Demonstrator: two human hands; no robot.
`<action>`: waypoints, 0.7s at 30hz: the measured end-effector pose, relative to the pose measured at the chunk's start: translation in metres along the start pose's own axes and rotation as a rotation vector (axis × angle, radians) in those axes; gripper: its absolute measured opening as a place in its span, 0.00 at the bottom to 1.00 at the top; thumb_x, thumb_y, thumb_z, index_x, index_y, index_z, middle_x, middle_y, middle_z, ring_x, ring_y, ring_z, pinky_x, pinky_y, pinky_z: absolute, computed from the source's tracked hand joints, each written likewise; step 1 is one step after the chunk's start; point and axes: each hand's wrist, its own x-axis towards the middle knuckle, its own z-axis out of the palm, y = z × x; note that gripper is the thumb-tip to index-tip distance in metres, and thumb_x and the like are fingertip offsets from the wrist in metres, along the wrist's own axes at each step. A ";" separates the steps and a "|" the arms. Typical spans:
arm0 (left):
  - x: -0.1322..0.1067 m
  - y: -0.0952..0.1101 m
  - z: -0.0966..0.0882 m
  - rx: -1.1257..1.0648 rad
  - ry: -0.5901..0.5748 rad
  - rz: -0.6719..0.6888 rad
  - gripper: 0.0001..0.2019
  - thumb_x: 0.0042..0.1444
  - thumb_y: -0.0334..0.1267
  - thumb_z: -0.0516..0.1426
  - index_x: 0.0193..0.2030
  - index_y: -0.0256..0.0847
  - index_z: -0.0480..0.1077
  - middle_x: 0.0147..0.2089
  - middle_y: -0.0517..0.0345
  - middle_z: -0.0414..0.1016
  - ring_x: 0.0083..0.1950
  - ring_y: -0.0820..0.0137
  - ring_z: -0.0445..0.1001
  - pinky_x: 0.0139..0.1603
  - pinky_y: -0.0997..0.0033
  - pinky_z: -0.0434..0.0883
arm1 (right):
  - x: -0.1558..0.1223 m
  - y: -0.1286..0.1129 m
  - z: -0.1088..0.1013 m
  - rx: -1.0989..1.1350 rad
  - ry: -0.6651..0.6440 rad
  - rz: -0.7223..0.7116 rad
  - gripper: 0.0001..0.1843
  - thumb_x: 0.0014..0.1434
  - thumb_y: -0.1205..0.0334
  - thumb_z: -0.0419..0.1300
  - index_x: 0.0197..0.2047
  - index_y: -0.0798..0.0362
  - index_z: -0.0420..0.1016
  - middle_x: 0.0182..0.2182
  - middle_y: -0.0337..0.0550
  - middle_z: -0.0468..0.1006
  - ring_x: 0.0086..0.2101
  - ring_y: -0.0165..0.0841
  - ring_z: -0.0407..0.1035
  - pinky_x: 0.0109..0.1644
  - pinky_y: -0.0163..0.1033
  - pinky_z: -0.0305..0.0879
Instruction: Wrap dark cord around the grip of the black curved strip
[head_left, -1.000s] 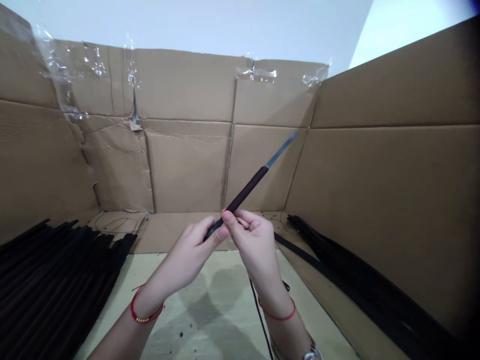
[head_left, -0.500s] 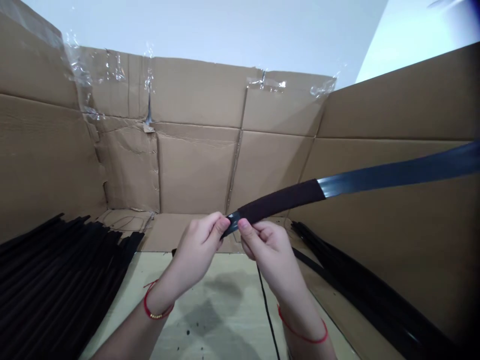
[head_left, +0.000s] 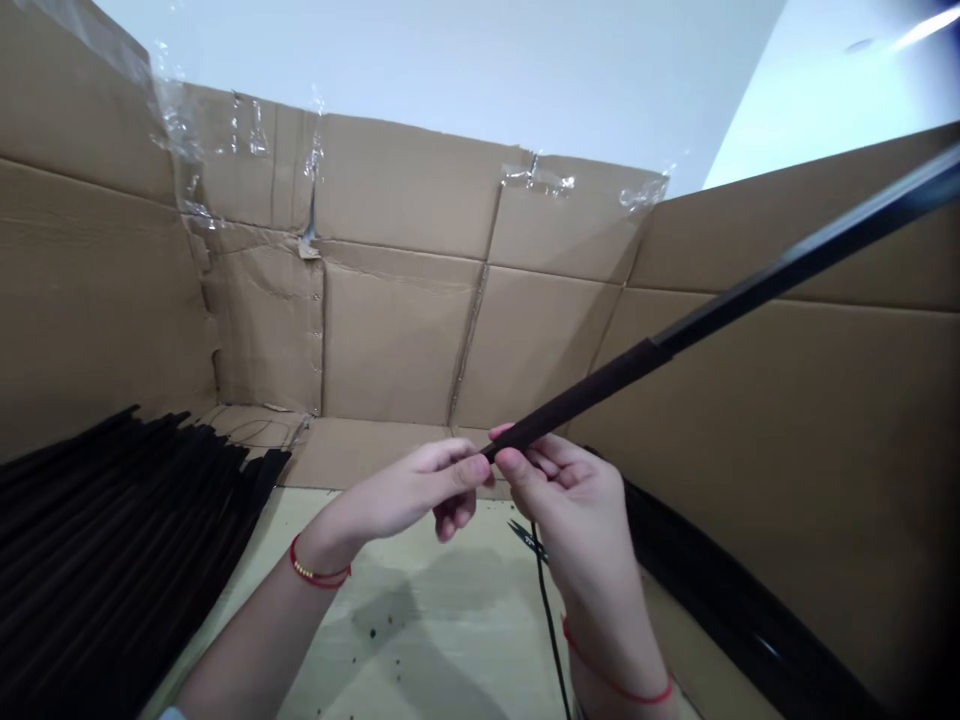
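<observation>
A long glossy black strip [head_left: 795,265] slants up to the right edge of the head view, turned nearly edge-on. A dark fabric sleeve [head_left: 589,397] covers part of it near my hands. My left hand [head_left: 420,490] pinches the strip's lower tip between thumb and fingers. Just right of it, my right hand [head_left: 581,505] grips the lower end of the sleeve, thumb in front and fingers behind. Both hands are above the pale work surface [head_left: 442,590], and the fingertips nearly meet.
Many dark strips [head_left: 112,540] lie piled at the left. Long black strips [head_left: 735,590] lie along the right wall. A pointed dark tool [head_left: 523,535], partly hidden, and a black cord [head_left: 551,620] are below my hands. Taped cardboard walls [head_left: 397,340] surround the surface.
The strip has rolled from showing its broad face to nearly edge-on, and its far end has risen. My right hand has shifted slightly right; the left hand's fingers have changed position at the tip.
</observation>
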 end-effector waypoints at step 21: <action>0.013 -0.007 0.019 0.596 0.511 -0.265 0.14 0.59 0.50 0.56 0.38 0.40 0.71 0.32 0.56 0.71 0.33 0.70 0.68 0.35 0.76 0.65 | 0.022 0.063 -0.019 0.191 -0.222 0.270 0.22 0.54 0.43 0.65 0.34 0.56 0.80 0.23 0.46 0.75 0.25 0.32 0.69 0.31 0.33 0.70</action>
